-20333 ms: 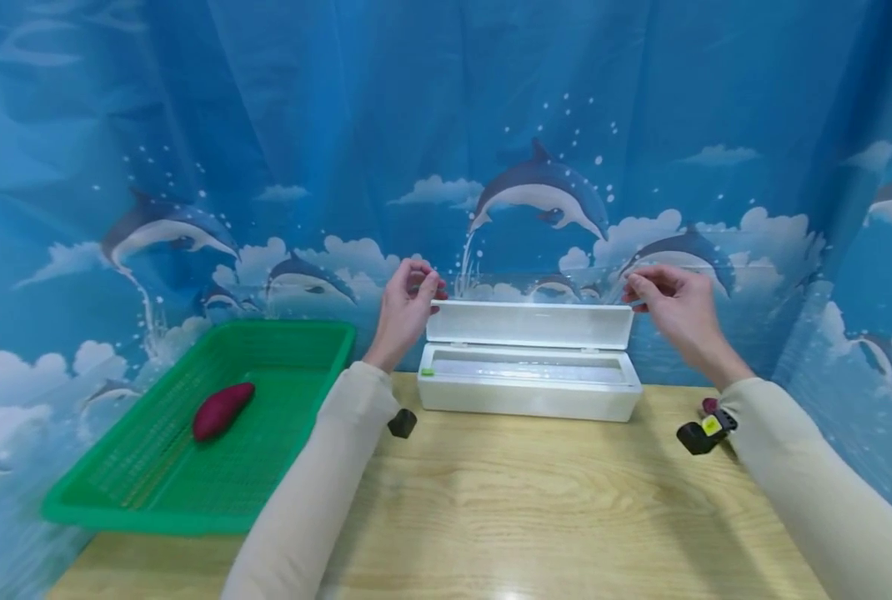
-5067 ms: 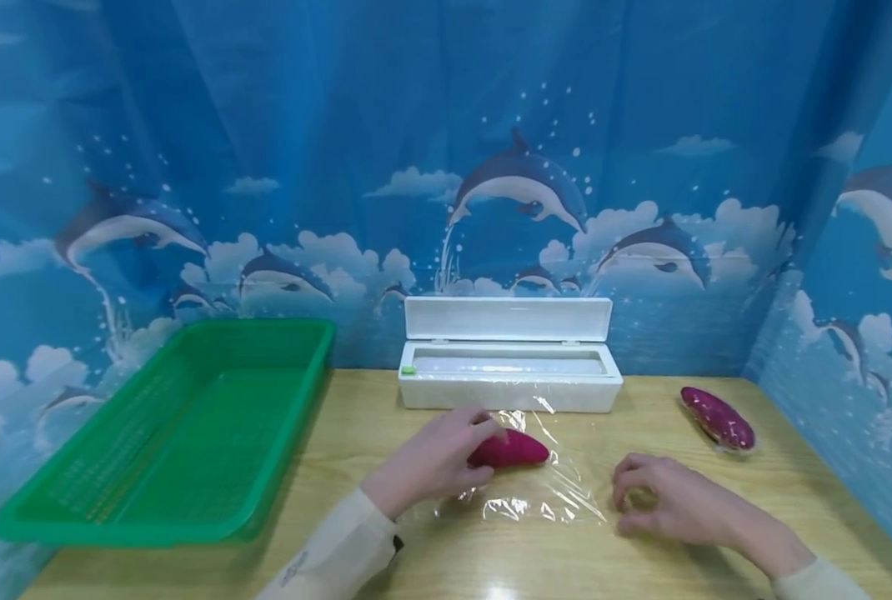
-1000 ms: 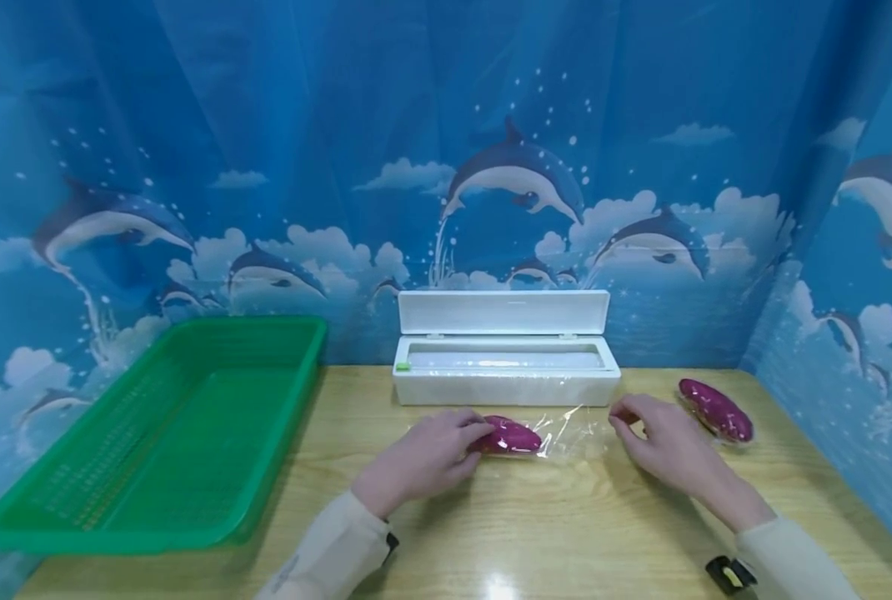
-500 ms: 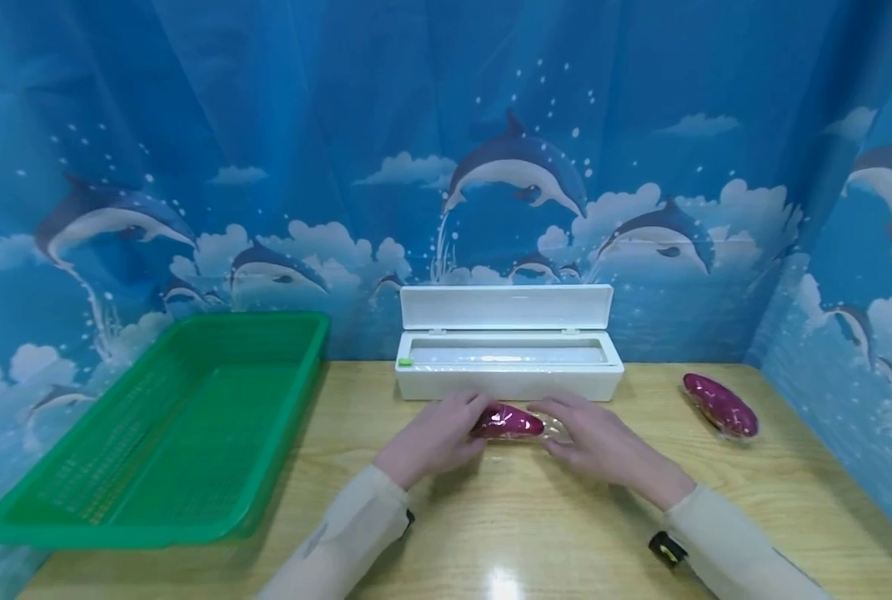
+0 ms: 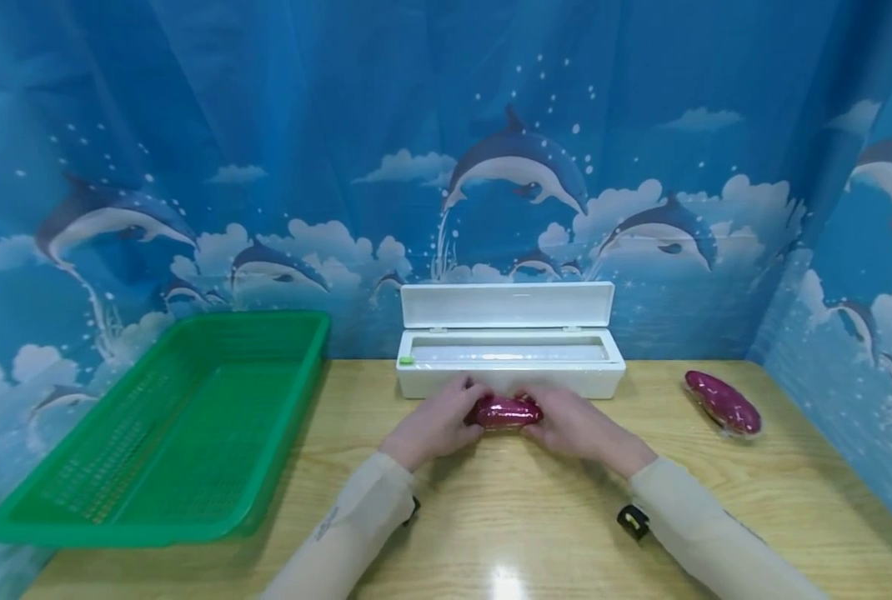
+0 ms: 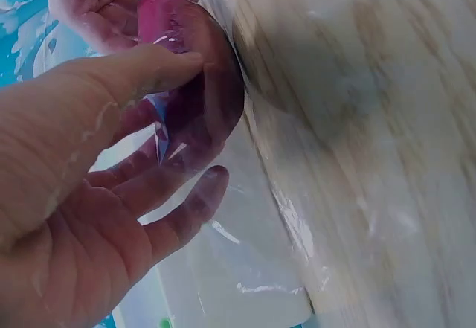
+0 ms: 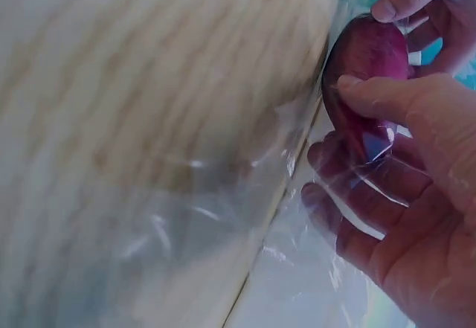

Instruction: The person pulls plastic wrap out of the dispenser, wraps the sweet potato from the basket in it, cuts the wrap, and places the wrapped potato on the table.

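A purple sweet potato (image 5: 503, 412) wrapped in shiny clear plastic film lies crosswise between both hands, in front of the white box. My left hand (image 5: 442, 421) grips its left end, thumb (image 6: 167, 68) along the near side and fingers behind. At the other end my right hand (image 5: 569, 421) holds it the same way, with the thumb (image 7: 372, 94) pressed on the film. In both wrist views the film clings to the skin of the sweet potato (image 7: 364, 53). The white cling film box (image 5: 509, 382) stands just behind, its lid (image 5: 508, 306) raised.
A second film-wrapped sweet potato (image 5: 724, 403) lies at the right of the wooden table (image 5: 536, 517). On the left stands a green plastic basket (image 5: 191, 433) with nothing in it. A blue dolphin-print curtain (image 5: 386, 125) hangs close behind the box.
My right hand has come left from the loose film end to the sweet potato's right end. The film that stretched out to the right is now folded in against it. The left hand keeps its hold.
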{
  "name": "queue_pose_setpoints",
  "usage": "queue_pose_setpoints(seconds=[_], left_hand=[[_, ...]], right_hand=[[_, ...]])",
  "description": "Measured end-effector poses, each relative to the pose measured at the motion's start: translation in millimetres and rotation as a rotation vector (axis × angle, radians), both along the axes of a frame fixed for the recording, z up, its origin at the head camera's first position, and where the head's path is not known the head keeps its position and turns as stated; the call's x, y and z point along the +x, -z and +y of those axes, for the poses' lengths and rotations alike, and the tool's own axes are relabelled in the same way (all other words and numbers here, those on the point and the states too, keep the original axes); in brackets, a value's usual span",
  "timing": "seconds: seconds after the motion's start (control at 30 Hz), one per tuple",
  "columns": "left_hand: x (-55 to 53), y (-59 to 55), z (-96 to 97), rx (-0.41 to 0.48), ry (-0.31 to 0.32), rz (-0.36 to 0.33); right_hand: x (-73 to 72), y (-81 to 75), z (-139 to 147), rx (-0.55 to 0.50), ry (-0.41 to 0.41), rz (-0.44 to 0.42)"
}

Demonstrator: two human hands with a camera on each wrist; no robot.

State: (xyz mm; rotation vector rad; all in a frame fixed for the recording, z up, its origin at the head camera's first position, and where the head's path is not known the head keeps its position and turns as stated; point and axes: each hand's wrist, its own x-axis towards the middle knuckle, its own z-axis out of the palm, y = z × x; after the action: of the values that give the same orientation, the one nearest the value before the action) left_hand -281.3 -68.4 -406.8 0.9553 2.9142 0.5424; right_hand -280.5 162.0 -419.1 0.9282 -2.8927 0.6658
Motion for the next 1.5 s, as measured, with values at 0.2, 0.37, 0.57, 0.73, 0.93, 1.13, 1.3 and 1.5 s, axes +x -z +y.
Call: queue_pose_setpoints(seconds=[0.2,0.37,0.57,0.73,0.93,1.13,1.3,1.5], left_hand=[[-4.7,0.5,-2.2,0.058,0.001,0.012],[-4.0,1.1,-1.0,0.049,-0.032,0.063],[-1.6,1.3,2.3,0.038,-0.084,0.13],[-1.9,2.9,4.0,0.004,-0.111,0.179],[1.0,7.0,0.6,-0.029,-0.123,0.173],[5.1,6.9,-5.7,-0.029,-0.115,0.149],[8.7,6.6,-11.0,0.003,-0.111,0.126],[7.3,-7.6,-30.7,0.175,-0.172,0.072]], right_hand=[[-5.8,0.2,4,-0.021,-0.009,0.052],[-7.4,1.5,3,-0.026,0.022,0.074],[-9.4,0.5,1,-0.107,0.08,-0.029],[-9.9,-2.0,0,-0.093,0.079,-0.014],[-3.0,-1.9,2,-0.073,0.053,0.019],[10.9,-6.8,8,-0.042,0.025,0.104],[17.2,-9.9,11,-0.025,0.028,0.113],[21.6,-15.8,13,-0.029,0.04,0.14]])
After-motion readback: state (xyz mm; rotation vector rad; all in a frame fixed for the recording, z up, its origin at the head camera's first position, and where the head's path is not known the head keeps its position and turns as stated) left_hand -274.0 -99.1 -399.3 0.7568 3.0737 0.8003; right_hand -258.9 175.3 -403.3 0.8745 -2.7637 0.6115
